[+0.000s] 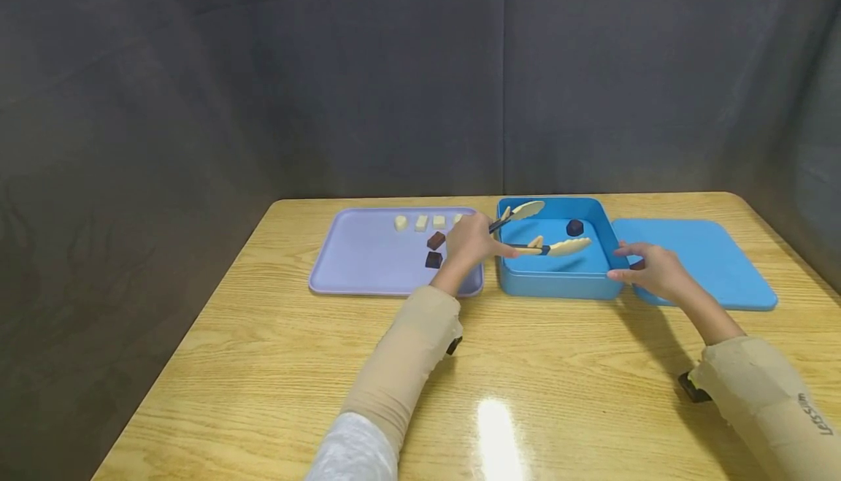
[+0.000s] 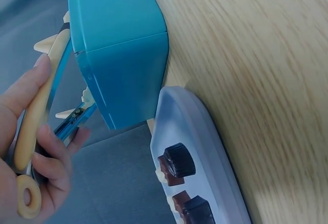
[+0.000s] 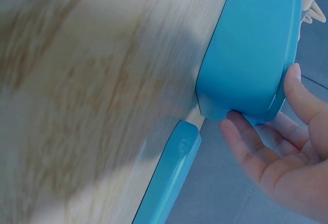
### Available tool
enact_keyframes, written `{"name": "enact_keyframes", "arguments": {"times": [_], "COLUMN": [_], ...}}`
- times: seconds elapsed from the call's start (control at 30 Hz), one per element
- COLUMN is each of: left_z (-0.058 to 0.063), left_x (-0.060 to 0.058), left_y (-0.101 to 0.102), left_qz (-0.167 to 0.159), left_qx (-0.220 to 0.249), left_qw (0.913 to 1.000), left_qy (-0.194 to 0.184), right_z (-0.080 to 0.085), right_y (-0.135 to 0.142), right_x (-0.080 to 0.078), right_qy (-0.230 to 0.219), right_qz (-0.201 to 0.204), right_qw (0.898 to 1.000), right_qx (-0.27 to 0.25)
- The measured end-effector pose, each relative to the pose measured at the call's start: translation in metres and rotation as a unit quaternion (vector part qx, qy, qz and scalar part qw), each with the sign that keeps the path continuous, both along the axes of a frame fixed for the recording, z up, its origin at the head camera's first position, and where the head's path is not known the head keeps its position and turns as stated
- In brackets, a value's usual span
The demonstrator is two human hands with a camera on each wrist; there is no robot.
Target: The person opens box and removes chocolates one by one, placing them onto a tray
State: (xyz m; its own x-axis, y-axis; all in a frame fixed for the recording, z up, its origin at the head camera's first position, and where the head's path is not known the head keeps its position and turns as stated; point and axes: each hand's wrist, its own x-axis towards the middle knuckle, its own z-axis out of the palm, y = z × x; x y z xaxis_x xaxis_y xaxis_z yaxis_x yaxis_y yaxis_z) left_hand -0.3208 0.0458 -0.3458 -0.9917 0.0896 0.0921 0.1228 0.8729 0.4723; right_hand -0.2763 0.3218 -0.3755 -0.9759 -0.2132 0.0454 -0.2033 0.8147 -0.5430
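Note:
My left hand (image 1: 469,239) grips a pair of tongs (image 1: 570,247) with cream scalloped tips and dark metal arms. Its two arms are spread apart above the blue box (image 1: 558,285), with nothing between the tips. One dark chocolate (image 1: 574,228) lies inside the box near its back right. At the box's right wall, my right hand (image 1: 657,271) holds on, the thumb (image 3: 293,80) at the rim and the fingers along the outside. Left of the box, a lilac tray (image 1: 361,262) carries white chocolates (image 1: 421,223), a brown chocolate (image 1: 436,240) and a dark chocolate (image 1: 434,259); my left hand hides part of it.
A flat blue lid (image 1: 716,262) lies on the wooden table (image 1: 263,364), right of the box and partly behind my right hand. Dark grey curtains (image 1: 394,87) hang behind the table and at its sides.

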Motion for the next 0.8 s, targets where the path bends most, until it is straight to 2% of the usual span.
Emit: {"name": "enact_keyframes", "arguments": {"times": [0.3, 0.53, 0.8], "left_z": [-0.005, -0.008, -0.006], "left_x": [-0.004, -0.004, -0.003], "left_y": [0.005, 0.011, 0.017], "left_qz": [-0.003, -0.008, -0.011], "left_qx": [-0.014, -0.023, -0.015], "left_qw": [0.9999, 0.9996, 0.9998], "left_qy": [-0.007, 0.011, 0.012], "right_z": [0.001, 0.001, 0.002], "right_y": [-0.002, -0.001, -0.002], "right_x": [0.001, 0.001, 0.0], "right_qy": [0.002, 0.0, -0.003], "right_qz": [0.001, 0.003, 0.002], "right_qw": [1.0, 1.0, 1.0], "right_qx": [0.0, 0.001, 0.002]}}
